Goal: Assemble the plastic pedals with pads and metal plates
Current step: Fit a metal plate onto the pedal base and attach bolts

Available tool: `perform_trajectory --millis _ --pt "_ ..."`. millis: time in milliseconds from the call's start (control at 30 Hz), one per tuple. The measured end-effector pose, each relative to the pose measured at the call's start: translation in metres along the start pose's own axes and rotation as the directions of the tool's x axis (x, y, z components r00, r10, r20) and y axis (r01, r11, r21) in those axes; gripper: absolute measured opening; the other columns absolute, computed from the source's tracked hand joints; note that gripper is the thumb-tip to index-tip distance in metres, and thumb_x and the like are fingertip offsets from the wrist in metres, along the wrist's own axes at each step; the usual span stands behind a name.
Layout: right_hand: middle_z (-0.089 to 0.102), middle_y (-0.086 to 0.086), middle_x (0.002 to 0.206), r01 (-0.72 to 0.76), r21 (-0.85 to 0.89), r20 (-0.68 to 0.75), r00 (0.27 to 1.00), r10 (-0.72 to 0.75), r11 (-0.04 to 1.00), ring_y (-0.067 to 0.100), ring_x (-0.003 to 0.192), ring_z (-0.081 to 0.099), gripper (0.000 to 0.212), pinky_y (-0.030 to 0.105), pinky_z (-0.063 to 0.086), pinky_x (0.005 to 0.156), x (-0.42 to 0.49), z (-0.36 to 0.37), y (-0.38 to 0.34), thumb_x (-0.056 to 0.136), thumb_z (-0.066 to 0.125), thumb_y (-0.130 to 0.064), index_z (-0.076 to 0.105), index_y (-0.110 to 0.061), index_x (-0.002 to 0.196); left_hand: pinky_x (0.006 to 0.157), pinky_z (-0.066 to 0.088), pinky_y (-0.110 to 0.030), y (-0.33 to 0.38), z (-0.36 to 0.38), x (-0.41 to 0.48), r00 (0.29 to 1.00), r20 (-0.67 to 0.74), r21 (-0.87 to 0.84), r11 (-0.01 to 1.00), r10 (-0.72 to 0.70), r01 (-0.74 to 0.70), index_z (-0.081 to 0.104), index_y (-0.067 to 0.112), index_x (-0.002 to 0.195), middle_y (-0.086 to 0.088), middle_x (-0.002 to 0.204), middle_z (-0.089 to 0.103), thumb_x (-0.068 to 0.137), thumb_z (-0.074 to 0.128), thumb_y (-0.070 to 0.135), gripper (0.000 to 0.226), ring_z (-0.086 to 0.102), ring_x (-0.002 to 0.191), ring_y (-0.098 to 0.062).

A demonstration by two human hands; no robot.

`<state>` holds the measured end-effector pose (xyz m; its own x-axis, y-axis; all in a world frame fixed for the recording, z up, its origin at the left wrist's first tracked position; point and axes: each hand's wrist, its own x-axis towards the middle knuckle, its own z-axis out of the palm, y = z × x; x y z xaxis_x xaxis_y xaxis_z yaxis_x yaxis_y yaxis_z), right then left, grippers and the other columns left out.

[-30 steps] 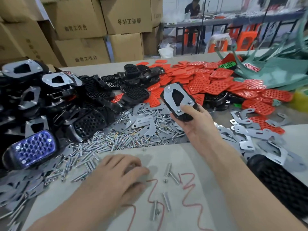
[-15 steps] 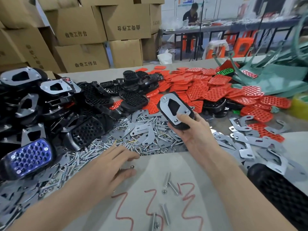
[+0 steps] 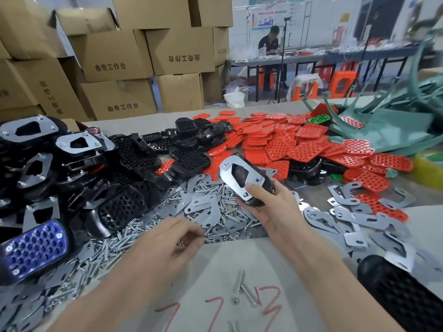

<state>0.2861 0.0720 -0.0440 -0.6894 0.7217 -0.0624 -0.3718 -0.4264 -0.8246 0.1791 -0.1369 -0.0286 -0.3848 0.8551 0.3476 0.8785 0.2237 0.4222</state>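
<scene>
My right hand (image 3: pixel 271 207) grips a black plastic pedal (image 3: pixel 257 178) by its lower end, tilted up, with a metal plate (image 3: pixel 227 165) screwed onto its face. My left hand (image 3: pixel 165 248) hovers over the near edge of the screw pile (image 3: pixel 223 200). Its fingertips are pinched together, and a small metal nut (image 3: pixel 181 244) glints under them; motion blur hides the exact hold. Red perforated pads (image 3: pixel 282 144) are heaped behind the pedal, and loose metal plates (image 3: pixel 347 219) lie to its right.
Assembled pedals with plates (image 3: pixel 79 144) and a blue-pad pedal (image 3: pixel 36 248) are stacked at left; bare black shells (image 3: pixel 187 159) lie mid-table. A few screws (image 3: pixel 242 291) lie near red marks. A black ribbed grip (image 3: pixel 402 291) is at lower right. Cardboard boxes (image 3: pixel 115 56) stand behind.
My left hand lifted off the table and moved forward and right toward the screw pile, closing its fingertips. My right hand kept its hold on the pedal, which stayed nearly still.
</scene>
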Motion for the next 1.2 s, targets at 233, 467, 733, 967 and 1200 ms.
perform_trajectory --millis 233,467,733,967,1200 --pt "0.076 0.019 0.107 0.067 -0.182 0.070 0.996 -0.055 0.981 0.031 0.101 0.075 0.020 0.043 0.060 0.093 -0.002 0.001 0.006 0.092 0.071 -0.002 0.067 -0.006 0.111 0.072 0.046 -0.010 0.040 0.046 0.070 0.921 -0.355 -0.392 0.920 -0.161 0.009 0.068 0.031 0.093 0.019 0.086 0.070 0.092 0.068 0.022 0.010 0.066 0.082 -0.001" --pt "0.078 0.003 0.097 0.268 -0.461 0.170 0.962 -0.212 0.846 0.020 0.095 0.074 0.010 0.028 0.060 0.084 -0.008 0.006 0.008 0.096 0.071 -0.013 0.072 -0.018 0.105 0.073 0.047 -0.009 0.035 0.061 0.078 0.889 -0.419 -0.418 0.908 -0.181 -0.012 0.065 0.035 0.093 0.020 0.088 0.068 0.093 0.065 0.032 0.003 0.066 0.085 -0.001" --pt "0.077 -0.008 0.094 0.293 -0.567 0.145 0.955 -0.257 0.770 0.012 0.090 0.073 0.010 0.034 0.059 0.084 -0.010 0.009 0.014 0.096 0.070 -0.021 0.069 -0.029 0.101 0.074 0.048 -0.010 0.034 0.061 0.077 0.880 -0.419 -0.431 0.902 -0.223 0.023 0.063 0.037 0.088 0.022 0.089 0.067 0.092 0.062 0.037 0.004 0.066 0.086 0.000" --pt "0.076 -0.014 0.093 0.337 -0.609 0.113 0.933 -0.342 0.718 0.007 0.088 0.072 0.018 0.030 0.058 0.080 -0.011 0.010 0.022 0.095 0.070 -0.028 0.064 -0.044 0.102 0.063 0.043 -0.012 0.041 0.064 0.078 0.867 -0.346 -0.589 0.802 -0.358 0.096 0.064 0.029 0.084 0.020 0.082 0.069 0.095 0.063 0.040 0.015 0.066 0.075 -0.002" --pt "0.073 -0.018 0.084 0.331 -0.624 0.083 0.929 -0.361 0.708 0.002 0.074 0.067 0.019 0.013 0.050 0.064 -0.013 0.010 0.022 0.094 0.072 -0.034 0.058 -0.048 0.096 0.063 0.045 -0.012 0.043 0.066 0.078 0.867 -0.311 -0.660 0.745 -0.389 0.097 0.064 0.027 0.085 0.017 0.085 0.070 0.094 0.062 0.041 0.018 0.065 0.072 -0.002"
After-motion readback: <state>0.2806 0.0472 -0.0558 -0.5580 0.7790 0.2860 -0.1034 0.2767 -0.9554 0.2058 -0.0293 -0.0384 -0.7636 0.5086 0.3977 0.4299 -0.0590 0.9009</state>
